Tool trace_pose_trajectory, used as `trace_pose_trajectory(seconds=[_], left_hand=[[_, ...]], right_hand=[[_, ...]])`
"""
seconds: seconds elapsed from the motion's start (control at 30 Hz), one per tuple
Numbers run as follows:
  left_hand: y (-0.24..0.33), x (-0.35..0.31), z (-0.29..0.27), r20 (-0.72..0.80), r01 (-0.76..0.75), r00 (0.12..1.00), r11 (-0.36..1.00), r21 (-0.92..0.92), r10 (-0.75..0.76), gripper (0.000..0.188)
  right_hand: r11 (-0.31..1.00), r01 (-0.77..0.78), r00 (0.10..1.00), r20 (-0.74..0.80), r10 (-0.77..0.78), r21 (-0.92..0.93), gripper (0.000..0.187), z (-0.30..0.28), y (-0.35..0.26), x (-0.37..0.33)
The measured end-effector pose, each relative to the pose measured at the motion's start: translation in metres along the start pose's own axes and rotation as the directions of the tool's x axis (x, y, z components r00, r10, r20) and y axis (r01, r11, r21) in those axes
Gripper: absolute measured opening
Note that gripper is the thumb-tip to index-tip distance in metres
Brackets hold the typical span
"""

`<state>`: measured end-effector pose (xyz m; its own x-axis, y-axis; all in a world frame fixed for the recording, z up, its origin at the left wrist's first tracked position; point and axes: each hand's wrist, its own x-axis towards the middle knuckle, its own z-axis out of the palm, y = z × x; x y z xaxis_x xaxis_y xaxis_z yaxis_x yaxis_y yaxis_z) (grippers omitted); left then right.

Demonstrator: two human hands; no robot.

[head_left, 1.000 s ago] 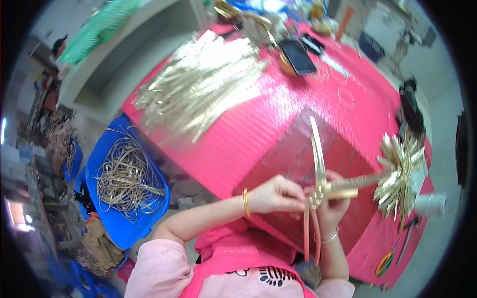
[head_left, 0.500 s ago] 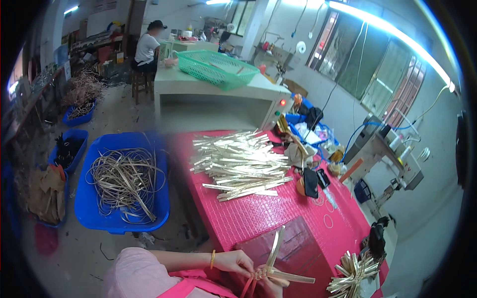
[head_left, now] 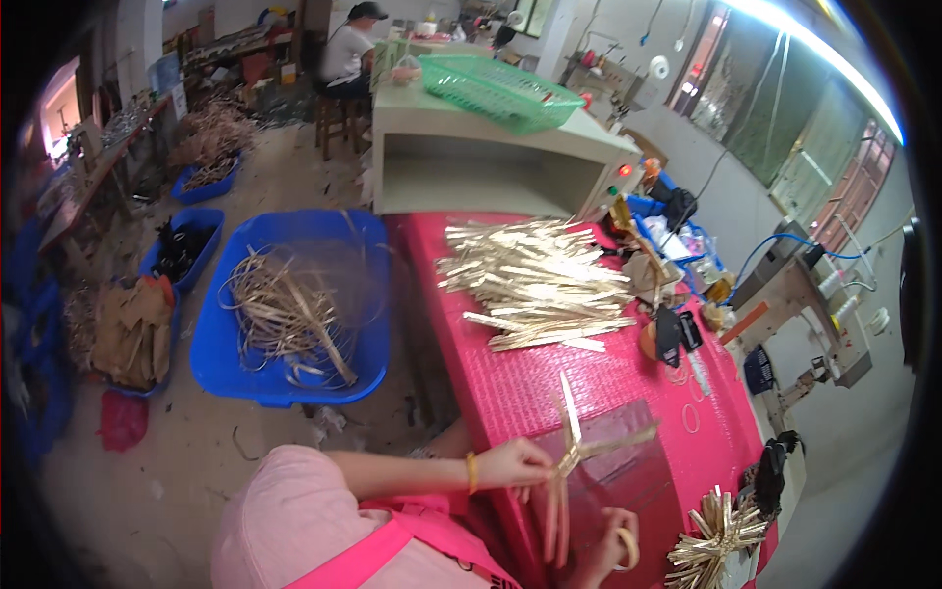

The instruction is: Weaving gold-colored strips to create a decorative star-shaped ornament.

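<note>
My left hand, a yellow bracelet on its wrist, pinches a small bundle of flat gold strips near where they cross. Some strip ends stick up and to the right, while others hang toward me. Lower and to the right, my right hand is closed around a cream-coloured roll of tape, apart from the strips. Beneath both hands lies a dark reddish, shiny mat on the pink-covered table.
A large pile of gold strips lies farther up the table. Bunched gold pieces are at right, near a phone-like dark object. Left of the table stands a blue tub of loose strips. A person sits far back.
My right hand has moved away from the strips to the lower right, and the tape roll in it now shows plainly. My left hand still holds the strips. The whole view has shifted.
</note>
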<state>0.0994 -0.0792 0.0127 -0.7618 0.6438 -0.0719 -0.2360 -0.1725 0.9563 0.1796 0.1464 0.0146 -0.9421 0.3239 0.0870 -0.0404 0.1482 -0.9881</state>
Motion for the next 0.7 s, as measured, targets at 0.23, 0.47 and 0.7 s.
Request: trace_pose_trajectory(seconds=[0.23, 0.47, 0.7], left_hand=[[0.006, 0.112, 0.005, -0.262, -0.212, 0.947, 0.975, -0.074, 0.186, 0.020], [0.023, 0.141, 0.021, -0.229, -0.165, 0.965, 0.974, -0.154, 0.127, 0.015], [0.011, 0.133, 0.032, -0.163, -0.104, 0.985, 0.961, -0.258, 0.062, 0.013]], right_hand=[[0.944, 0.281, 0.874, -0.360, -0.325, -0.171, 0.011, 0.033, -0.047, 0.032], [0.934, 0.046, 0.980, -0.199, 0.027, 0.354, 0.007, 0.054, -0.053, 0.083], [0.951, -0.024, 0.995, -0.088, 0.054, 0.309, 0.009, 0.058, -0.039, 0.095]])
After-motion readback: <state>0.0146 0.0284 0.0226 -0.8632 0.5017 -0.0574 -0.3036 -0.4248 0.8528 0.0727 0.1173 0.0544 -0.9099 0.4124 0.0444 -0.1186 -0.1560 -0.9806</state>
